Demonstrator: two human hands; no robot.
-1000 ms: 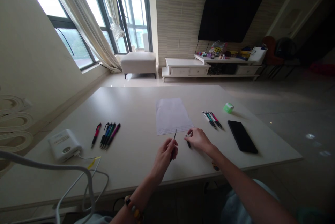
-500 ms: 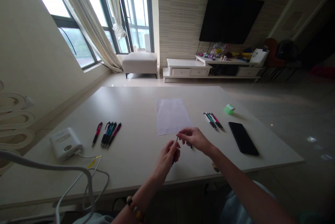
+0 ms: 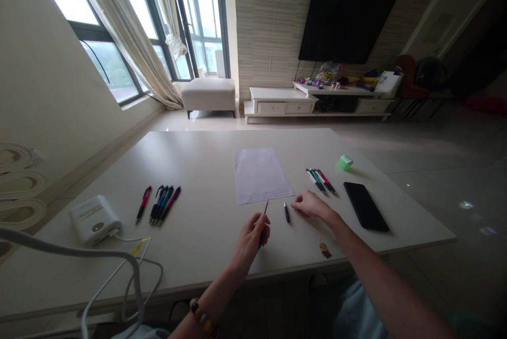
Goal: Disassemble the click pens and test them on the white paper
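My left hand (image 3: 255,231) is closed around the lower part of a disassembled pen, with its thin dark refill (image 3: 266,206) pointing up past the fingers. Most of that pen is hidden in the fist. On the table just to the right lies a detached black pen grip section (image 3: 287,213) with a pale tip. Beside it rests my right hand (image 3: 311,205), fingers curled and pinched low over the tabletop; whatever they hold, if anything, is too small to make out. Beyond both hands lies a sheet of white paper (image 3: 259,172) with lines of small marks along its near edge.
Several pens (image 3: 164,204) lie in a group at left, near a white power bank (image 3: 95,220) with a cable. More pens (image 3: 320,181), a black phone (image 3: 365,206) and a small green box (image 3: 345,163) are at right. A small cartoon sticker (image 3: 325,250) lies near the front edge.
My right hand has moved away from the refill, to the right, and now sits low by the table. The black grip section and the sticker have come into full view.
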